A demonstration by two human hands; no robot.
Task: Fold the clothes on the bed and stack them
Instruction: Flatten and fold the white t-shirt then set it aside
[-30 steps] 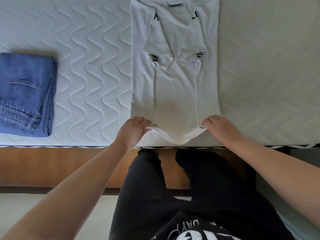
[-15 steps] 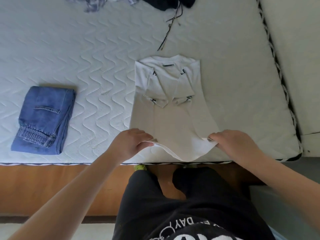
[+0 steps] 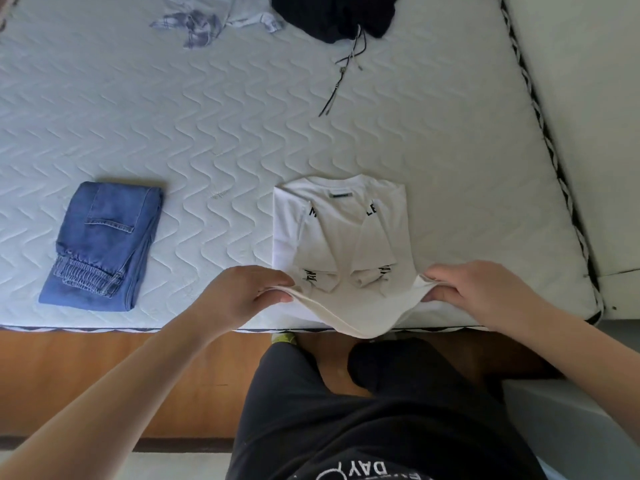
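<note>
A white T-shirt (image 3: 341, 230) lies on the bed near the front edge, its sleeves folded inward and black lettering showing. My left hand (image 3: 239, 296) pinches the hem's left corner and my right hand (image 3: 474, 289) pinches the right corner. The hem is lifted off the mattress and sags between my hands, over the lower part of the shirt. Folded blue jeans (image 3: 104, 247) rest on the mattress to the left.
The quilted white mattress (image 3: 194, 133) spreads wide. A crumpled pale blue garment (image 3: 204, 26) and a black garment (image 3: 332, 15) with dangling cords lie at the far side. A wooden bed frame (image 3: 104, 368) runs below the front edge. A white surface (image 3: 588, 133) borders the right.
Both hands have lifted the shirt's hem and carried it up toward the collar. The view has tilted up, bringing the far garments into sight.
</note>
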